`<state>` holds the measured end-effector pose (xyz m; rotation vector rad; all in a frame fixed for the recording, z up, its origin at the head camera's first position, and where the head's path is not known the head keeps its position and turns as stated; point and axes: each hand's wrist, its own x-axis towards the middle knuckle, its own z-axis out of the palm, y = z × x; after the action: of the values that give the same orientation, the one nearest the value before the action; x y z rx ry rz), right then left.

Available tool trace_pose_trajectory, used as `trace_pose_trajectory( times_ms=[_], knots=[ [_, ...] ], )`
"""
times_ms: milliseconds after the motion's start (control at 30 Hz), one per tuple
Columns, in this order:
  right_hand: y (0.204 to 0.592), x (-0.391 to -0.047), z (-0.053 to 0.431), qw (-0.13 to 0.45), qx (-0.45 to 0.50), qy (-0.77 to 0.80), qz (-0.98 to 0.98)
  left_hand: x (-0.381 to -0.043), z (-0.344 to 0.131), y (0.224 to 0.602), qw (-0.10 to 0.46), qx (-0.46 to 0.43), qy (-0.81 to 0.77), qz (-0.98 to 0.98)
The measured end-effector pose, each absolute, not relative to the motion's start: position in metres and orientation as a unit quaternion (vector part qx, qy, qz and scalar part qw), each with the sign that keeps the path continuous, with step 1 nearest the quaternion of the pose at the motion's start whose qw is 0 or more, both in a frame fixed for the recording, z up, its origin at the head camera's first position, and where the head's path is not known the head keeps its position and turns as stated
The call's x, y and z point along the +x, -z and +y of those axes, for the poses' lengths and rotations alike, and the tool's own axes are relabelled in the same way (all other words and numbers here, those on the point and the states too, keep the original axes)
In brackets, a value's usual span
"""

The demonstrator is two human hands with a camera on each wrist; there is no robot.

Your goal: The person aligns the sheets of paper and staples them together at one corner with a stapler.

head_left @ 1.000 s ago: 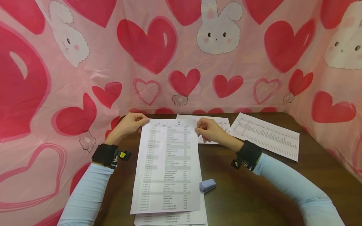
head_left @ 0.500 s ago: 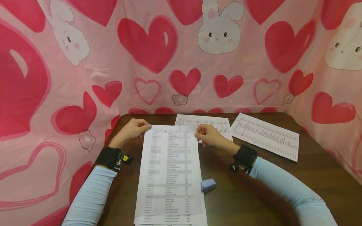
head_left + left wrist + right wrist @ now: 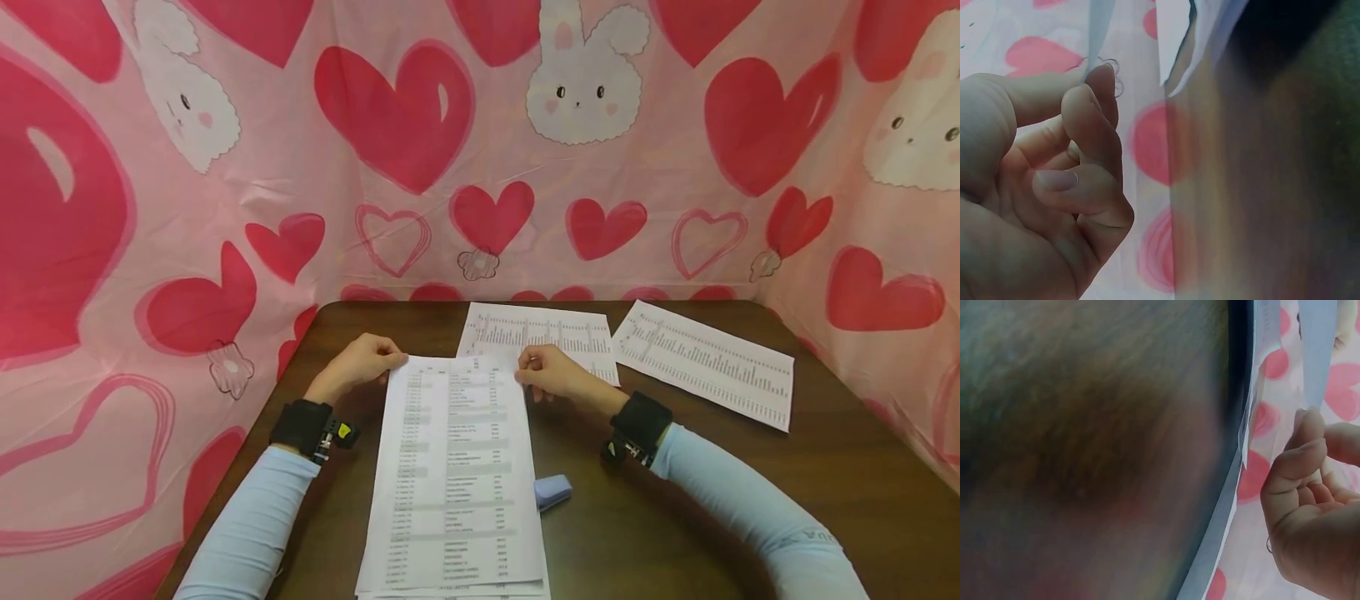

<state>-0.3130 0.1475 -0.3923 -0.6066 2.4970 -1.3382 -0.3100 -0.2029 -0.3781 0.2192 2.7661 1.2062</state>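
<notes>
A printed sheet of paper (image 3: 457, 475) with a table of text and grey bands is held by its two far corners. My left hand (image 3: 360, 367) pinches the far left corner between thumb and index finger; the left wrist view shows the sheet's edge in that pinch, the other fingers of the left hand (image 3: 1079, 162) curled beneath. At the far right corner my right hand (image 3: 553, 371) pinches in the same way, as the right hand (image 3: 1310, 494) in its wrist view shows. Below the sheet lie more papers (image 3: 450, 595), mostly hidden, with only their near edges showing.
A small lavender block-like object (image 3: 553, 490) sits on the dark wooden table (image 3: 675, 517), right of the papers. Two printed sheets lie farther back: one sheet (image 3: 551, 325) behind my right hand, another sheet (image 3: 708, 362) to its right. A heart-patterned curtain (image 3: 390, 150) encloses the table.
Both hands have drawn the held sheet down and toward me, slightly to the right. It now covers nearly all of the papers beneath, and more of the rear sheet shows.
</notes>
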Motion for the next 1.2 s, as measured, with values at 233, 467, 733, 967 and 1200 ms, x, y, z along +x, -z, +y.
trace_pose_trajectory(
  times_ms=[233,467,733,967,1200],
  knots=[
    [0.402,-0.315,0.148,0.161,-0.203,0.443,0.858,-0.309,-0.196,0.385,0.07,0.065,-0.375,0.922],
    [0.404,-0.316,0.148,0.173,-0.204,0.423,0.865,-0.309,-0.192,0.39,0.066,0.068,-0.371,0.924],
    [0.403,-0.317,0.149,0.181,-0.217,0.407,0.869,-0.309,-0.192,0.39,0.068,0.066,-0.364,0.926],
    [0.405,-0.314,0.148,0.197,-0.234,0.402,0.863,-0.31,-0.193,0.395,0.077,0.061,-0.355,0.93],
    [0.406,-0.315,0.146,0.191,-0.243,0.349,0.885,-0.31,-0.194,0.397,0.084,0.068,-0.34,0.934]
  ],
)
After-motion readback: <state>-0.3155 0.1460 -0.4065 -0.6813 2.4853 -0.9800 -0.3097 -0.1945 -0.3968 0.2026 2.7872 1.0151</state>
